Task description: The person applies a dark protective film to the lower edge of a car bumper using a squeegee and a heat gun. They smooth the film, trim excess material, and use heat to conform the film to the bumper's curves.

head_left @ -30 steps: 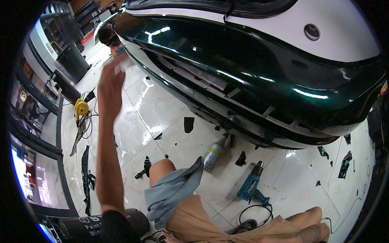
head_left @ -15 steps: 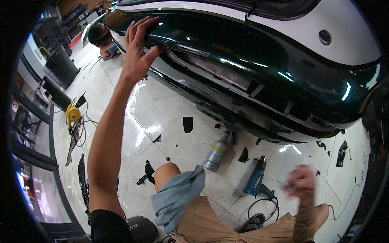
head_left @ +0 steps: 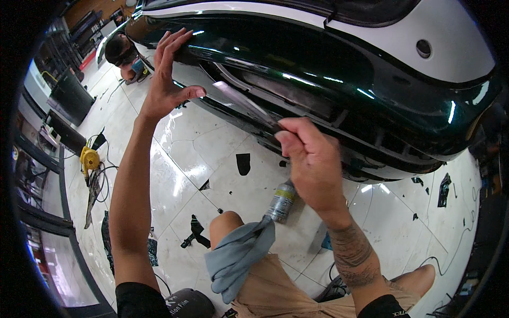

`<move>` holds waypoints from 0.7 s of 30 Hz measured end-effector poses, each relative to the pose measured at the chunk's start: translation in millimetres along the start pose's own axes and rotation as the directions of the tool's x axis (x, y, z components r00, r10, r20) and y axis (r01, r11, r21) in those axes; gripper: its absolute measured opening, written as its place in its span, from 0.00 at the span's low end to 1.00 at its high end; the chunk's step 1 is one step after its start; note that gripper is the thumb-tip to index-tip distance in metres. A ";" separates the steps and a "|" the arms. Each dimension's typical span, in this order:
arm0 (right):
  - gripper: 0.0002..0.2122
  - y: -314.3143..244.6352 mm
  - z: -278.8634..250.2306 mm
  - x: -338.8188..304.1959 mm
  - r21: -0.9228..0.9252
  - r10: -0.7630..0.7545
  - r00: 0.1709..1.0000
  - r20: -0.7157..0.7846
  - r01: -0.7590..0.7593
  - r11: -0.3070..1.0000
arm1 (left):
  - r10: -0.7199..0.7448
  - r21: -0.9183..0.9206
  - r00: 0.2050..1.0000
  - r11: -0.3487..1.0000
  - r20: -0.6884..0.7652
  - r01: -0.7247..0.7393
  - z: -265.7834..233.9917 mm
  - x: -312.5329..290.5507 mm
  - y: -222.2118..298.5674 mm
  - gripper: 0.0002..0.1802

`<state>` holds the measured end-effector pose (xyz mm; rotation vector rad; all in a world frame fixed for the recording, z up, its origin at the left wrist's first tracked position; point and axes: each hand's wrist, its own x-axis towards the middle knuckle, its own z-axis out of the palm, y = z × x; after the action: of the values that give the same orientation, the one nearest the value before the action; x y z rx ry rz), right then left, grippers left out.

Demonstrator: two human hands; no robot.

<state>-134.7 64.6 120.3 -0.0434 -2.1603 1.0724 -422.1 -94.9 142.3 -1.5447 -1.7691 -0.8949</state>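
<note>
A glossy dark green bumper [head_left: 254, 45] spans the upper part of the view, with a long recessed opening [head_left: 297, 98] below its bulge. My left hand [head_left: 168, 79] has its fingers spread at the bumper's left part; the fingertips appear to rest on the green surface, and the thumb points toward the opening. Closed in a pinch, my right hand [head_left: 313, 159] holds a slim silver blade-like tool [head_left: 241, 100] by its dark end. The tool's pale tip is near the left end of the opening; motion blurs it, and I cannot tell whether it touches.
On the tiled floor stands a spray bottle [head_left: 282, 200], partly behind my right hand. Black film scraps [head_left: 243, 164] lie scattered about. A grey cloth [head_left: 241, 259] drapes over my knee. A yellow blower [head_left: 90, 160] with its cord lies left. Another person [head_left: 124, 55] crouches far left.
My right hand has come up from above the floor at lower right to the bumper opening, bringing the silver tool. My left hand has shifted slightly left and down, its thumb moving off the bumper's lower lip.
</note>
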 end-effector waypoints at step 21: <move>0.08 -5.9 58.3 25.2 -0.239 -0.188 0.965 -0.183 0.142 0.961 | -0.046 0.019 0.981 0.999 -0.190 0.050 21.8 0.4 10.3 0.55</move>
<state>-187.5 29.1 115.8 -0.0723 -2.0476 0.6936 -412.3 -75.9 130.9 -1.3584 -1.6801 -1.0063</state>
